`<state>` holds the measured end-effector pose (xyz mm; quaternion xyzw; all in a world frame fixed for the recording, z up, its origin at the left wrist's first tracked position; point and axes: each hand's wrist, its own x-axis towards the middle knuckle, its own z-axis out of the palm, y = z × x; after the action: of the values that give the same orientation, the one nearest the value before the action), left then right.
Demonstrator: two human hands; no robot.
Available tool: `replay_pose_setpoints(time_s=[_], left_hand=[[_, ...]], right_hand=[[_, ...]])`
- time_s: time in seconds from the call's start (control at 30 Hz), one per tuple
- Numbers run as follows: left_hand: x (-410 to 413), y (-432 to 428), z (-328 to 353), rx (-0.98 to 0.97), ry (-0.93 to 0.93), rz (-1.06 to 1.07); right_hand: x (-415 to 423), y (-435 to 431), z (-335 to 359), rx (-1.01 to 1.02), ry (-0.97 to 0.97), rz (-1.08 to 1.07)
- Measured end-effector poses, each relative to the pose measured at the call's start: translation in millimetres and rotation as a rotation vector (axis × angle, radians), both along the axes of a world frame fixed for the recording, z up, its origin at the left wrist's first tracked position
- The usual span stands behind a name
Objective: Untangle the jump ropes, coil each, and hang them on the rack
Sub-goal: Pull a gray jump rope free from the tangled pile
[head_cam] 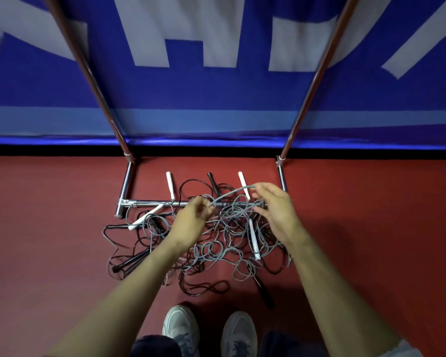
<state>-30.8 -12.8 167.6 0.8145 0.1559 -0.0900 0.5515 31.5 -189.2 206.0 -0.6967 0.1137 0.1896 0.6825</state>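
A tangle of grey and black jump ropes (216, 243) lies on the red floor over the rack's bottom bar (150, 203). White handles (254, 239) and black handles (131, 261) stick out of the heap. My left hand (191, 220) pinches a grey rope strand (229, 195) at its lower end. My right hand (273, 207) pinches the same strand at its upper end, so it runs raised between both hands above the pile. The chrome rack's two uprights (93, 81) rise at left and right.
A blue and white banner wall (216, 86) stands right behind the rack. The rack's base tubes (128, 181) sit on the floor at left and right of the pile. My two grey shoes (183, 328) stand just below the ropes. Red floor (49, 228) spreads to both sides.
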Motion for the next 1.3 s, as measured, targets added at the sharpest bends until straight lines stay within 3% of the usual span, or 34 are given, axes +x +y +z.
replay_pose_setpoints(time_s=[0.13,0.23,0.33,0.47,0.57,0.67,0.8,0.87,0.93,1.0,1.07,1.13,1.3], left_hand=[[-9,-9,37,-0.135,-0.14,0.101],[-14,-10,65,-0.258,-0.241,0.219],[-19,-11,83,-0.367,-0.291,0.23],[-17,-15,91,-0.369,-0.282,0.114],[-11,-13,93,-0.37,-0.303,0.085],[-3,-1,88,-0.335,-0.266,0.066],[4,20,65,-0.062,-0.068,-0.059],[5,29,57,-0.045,-0.019,-0.045],[7,31,56,-0.072,-0.067,0.006],[10,30,59,-0.151,-0.203,0.149],[14,26,69,-0.234,-0.333,0.278],[16,20,79,-0.232,-0.386,0.277],[15,-2,96,-0.271,-0.352,0.067]], right_hand=[[-9,-10,20,0.04,0.005,-0.152],[-18,-16,27,-0.083,-0.036,-0.132],[-24,-16,31,-0.228,-0.136,0.027],[-30,-2,40,-0.216,-0.354,0.347],[-29,12,45,-0.256,-0.388,0.432],[-19,20,51,-0.294,-0.441,0.309],[3,12,62,0.132,-0.28,-0.077],[12,3,58,0.195,-0.239,-0.161],[15,-2,52,0.177,-0.202,-0.222],[18,-5,41,-0.013,-0.208,-0.239],[19,-6,30,-0.237,-0.231,-0.164],[16,-3,25,-0.368,-0.285,-0.021],[4,14,28,-0.302,-0.54,0.388]])
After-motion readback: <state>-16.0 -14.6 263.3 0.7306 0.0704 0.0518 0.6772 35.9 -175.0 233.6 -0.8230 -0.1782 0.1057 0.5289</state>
